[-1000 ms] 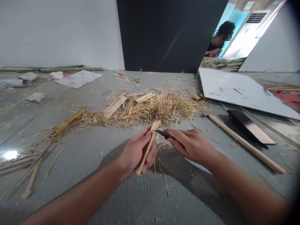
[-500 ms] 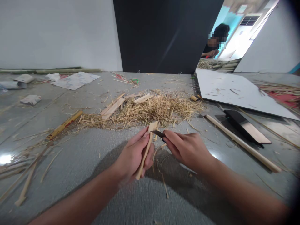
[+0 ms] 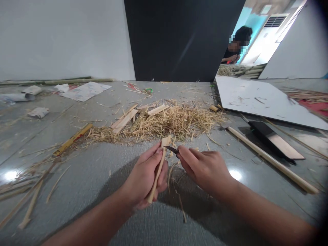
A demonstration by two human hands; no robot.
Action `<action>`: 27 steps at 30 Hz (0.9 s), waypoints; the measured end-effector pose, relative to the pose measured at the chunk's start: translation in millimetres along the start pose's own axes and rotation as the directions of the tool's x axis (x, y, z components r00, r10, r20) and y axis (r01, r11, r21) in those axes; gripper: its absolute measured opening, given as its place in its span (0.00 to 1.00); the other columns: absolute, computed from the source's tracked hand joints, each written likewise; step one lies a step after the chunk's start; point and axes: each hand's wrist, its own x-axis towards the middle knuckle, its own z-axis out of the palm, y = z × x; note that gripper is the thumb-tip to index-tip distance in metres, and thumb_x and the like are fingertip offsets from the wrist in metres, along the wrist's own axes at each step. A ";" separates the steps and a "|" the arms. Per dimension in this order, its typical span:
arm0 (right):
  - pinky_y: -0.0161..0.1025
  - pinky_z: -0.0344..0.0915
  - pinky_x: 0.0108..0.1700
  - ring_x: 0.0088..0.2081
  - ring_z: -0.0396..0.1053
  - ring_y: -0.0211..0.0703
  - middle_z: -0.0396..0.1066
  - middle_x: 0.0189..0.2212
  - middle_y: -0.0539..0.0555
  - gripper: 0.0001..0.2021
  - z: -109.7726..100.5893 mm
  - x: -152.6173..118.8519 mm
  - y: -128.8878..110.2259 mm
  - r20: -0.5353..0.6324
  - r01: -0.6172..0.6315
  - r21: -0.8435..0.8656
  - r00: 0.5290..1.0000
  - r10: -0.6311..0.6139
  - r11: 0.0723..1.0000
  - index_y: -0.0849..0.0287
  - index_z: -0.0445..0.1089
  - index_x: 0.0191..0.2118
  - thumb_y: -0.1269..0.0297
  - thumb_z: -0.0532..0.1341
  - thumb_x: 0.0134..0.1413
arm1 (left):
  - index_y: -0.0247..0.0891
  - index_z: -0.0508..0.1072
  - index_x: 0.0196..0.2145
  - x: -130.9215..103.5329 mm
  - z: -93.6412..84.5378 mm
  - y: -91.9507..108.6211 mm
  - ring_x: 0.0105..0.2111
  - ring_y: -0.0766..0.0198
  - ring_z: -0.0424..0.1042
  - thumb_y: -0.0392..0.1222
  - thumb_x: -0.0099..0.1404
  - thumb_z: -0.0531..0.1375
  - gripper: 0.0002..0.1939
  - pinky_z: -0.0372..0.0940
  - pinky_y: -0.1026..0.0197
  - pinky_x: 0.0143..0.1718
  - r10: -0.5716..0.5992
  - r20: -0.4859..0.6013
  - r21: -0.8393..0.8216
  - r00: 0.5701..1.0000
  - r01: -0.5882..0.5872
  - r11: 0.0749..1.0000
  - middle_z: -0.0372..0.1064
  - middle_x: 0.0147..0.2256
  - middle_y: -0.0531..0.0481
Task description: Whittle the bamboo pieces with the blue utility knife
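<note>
My left hand (image 3: 150, 171) is wrapped round a pale strip of bamboo (image 3: 159, 171), which slants upright with its wider end at the top. My right hand (image 3: 202, 165) grips a knife whose handle is mostly hidden by the fingers. The dark blade of the knife (image 3: 171, 149) points left, its tip against or very close to the strip near the upper end. Thin curled shavings (image 3: 170, 174) hang or lie just below the blade, between my hands. Beyond them, a heap of straw-coloured shavings (image 3: 176, 119) spreads over the grey floor.
Flat offcuts (image 3: 125, 121) lie at the heap's left side, with a yellow tube-like piece (image 3: 73, 139) farther left. On the right are a long pole-like handle (image 3: 271, 160), a black case-like object (image 3: 276, 140) and a white board (image 3: 266, 99). Another person (image 3: 237, 44) appears at upper right.
The knife blade has shifted slightly down and left along the strip. Both hands keep their grip. The whole view has moved a little.
</note>
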 end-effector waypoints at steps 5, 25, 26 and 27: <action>0.40 0.41 0.24 0.18 0.60 0.38 0.67 0.22 0.46 0.06 -0.1 0.8 -2.7 0.050 0.002 -0.061 0.999 0.001 0.998 0.58 0.63 0.44 0.66 0.52 0.64 | 0.41 0.62 0.39 2.2 -3.8 -3.0 0.07 0.73 0.46 0.51 0.68 0.50 0.11 0.45 0.71 0.07 0.032 -0.069 0.105 0.997 -0.024 0.994 0.55 0.12 0.62; 0.40 0.39 0.24 0.16 0.59 0.36 0.68 0.20 0.47 0.10 -2.4 4.0 -6.1 0.035 -0.019 -0.020 0.999 0.019 1.000 0.58 0.66 0.38 0.64 0.49 0.66 | 0.40 0.64 0.34 2.6 -7.6 -4.2 0.12 0.73 0.53 0.51 0.68 0.51 0.12 0.51 0.73 0.12 0.212 -0.098 0.348 0.972 -0.166 0.923 0.58 0.14 0.59; 0.40 0.39 0.24 0.16 0.59 0.36 0.68 0.20 0.47 0.10 -2.8 3.8 -6.1 0.034 -0.021 -0.015 0.999 0.021 1.000 0.58 0.66 0.38 0.64 0.49 0.66 | 0.40 0.63 0.34 1.9 -7.0 -4.1 0.13 0.73 0.54 0.51 0.68 0.52 0.12 0.51 0.74 0.13 0.235 -0.093 0.363 0.968 -0.187 0.913 0.58 0.14 0.59; 0.40 0.39 0.24 0.16 0.59 0.36 0.68 0.20 0.47 0.11 -3.5 3.5 -5.9 0.033 -0.025 -0.006 0.999 0.025 1.000 0.58 0.66 0.38 0.64 0.49 0.66 | 0.40 0.63 0.34 0.9 -5.8 -3.5 0.13 0.73 0.54 0.50 0.68 0.52 0.11 0.51 0.74 0.13 0.233 -0.086 0.341 0.969 -0.191 0.920 0.57 0.14 0.59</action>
